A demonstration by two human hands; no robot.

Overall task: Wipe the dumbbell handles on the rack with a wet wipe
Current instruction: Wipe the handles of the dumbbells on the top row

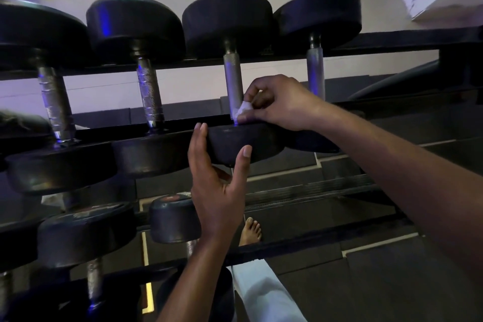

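Step in hand: the right hand (281, 103) pinches a crumpled wet wipe (242, 110) against the near end of the third handle (233, 81), just above the near head (243, 145) of that dumbbell.
Right hand's hold: fingers curled and clamped on the wipe, which touches the handle.
Left hand (217, 178): fingers fairly straight, thumb and fingertips spread either side of the near head and pressing its rim, seemingly to steady it; it grips nothing.
Where the handles are: on the top tier of the rack (379, 42), four in a row; left of the third handle stand the first handle (55, 102) and second handle (150, 91); right of it the fourth handle (315, 70).
Progress, as judged: the third handle is mid-wipe; no handle shows a clear wet sheen or dirt, so I cannot tell which ones are finished.
Left to do, likely: the lower-tier handle (94, 280) below the third handle, and possibly the fourth.
Hidden or unclear: the fourth handle's near half is behind the right hand; most of the wipe is buried in the fingers; the lower tiers are dark and cut off at the left edge.
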